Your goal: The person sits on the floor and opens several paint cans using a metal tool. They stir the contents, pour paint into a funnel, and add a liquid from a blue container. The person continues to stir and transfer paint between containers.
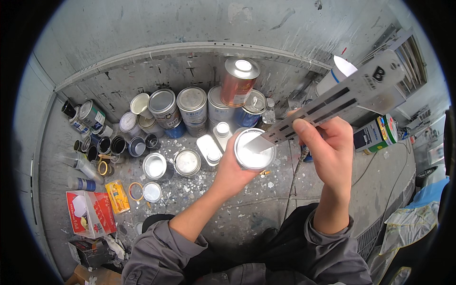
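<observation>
I'm watching through 1 fisheye on the wearer's head, aimed down: left hand [232,173] and right hand [328,145] pretty close, floor [256,202] farther off, wall [175,26] bending across the top.

Black letter [378,73] on metal strip [338,99], printed label [243,91] on red can [233,84]

So the stick [335,100] is poking down into the can [256,168], left hand [231,172] hugging the can's near-left side, right hand [328,141] sitting higher up the stick. Behind that, tins [192,99] are lining up along the wall [190,23]. Over left, cups [137,148] are clustering, with a box [104,209] and packet [117,196] lying nearer in, tape roll [130,190] just right of the packet. A bucket [371,136]'s sitting off right.
</observation>
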Tool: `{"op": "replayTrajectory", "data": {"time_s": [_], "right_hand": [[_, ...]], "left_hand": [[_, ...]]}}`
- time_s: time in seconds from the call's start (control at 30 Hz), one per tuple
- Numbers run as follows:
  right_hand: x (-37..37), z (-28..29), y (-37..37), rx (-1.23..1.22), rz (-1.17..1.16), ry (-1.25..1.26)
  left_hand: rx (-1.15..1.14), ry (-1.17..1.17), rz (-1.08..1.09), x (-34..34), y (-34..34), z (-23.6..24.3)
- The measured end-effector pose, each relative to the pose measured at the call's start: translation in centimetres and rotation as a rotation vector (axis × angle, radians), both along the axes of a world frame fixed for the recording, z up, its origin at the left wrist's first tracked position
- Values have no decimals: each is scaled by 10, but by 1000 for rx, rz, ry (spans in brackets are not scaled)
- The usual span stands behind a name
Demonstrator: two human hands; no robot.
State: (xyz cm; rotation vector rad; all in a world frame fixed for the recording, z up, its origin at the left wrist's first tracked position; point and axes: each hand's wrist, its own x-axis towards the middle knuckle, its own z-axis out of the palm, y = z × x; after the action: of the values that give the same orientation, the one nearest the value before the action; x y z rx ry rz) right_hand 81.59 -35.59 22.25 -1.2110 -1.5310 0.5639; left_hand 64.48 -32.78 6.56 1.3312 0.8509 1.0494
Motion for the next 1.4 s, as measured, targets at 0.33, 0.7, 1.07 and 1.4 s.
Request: {"op": "replayTrajectory", "data": {"time_s": [0.33, 0.7, 1.07, 1.4], "right_hand": [[-3, -16, 10, -85, -42, -163], [-5, -2, 0, -102, 19, -27], [4, -15, 11, -78, -56, -99], [-8, -16, 7, -160, -12, -134]], "left_hand": [[33, -37, 3, 3, 2, 4], [10, -13, -11, 4, 4, -1], [58, 13, 4, 5, 3, -6], [3, -64, 10, 6, 4, 10]]}}
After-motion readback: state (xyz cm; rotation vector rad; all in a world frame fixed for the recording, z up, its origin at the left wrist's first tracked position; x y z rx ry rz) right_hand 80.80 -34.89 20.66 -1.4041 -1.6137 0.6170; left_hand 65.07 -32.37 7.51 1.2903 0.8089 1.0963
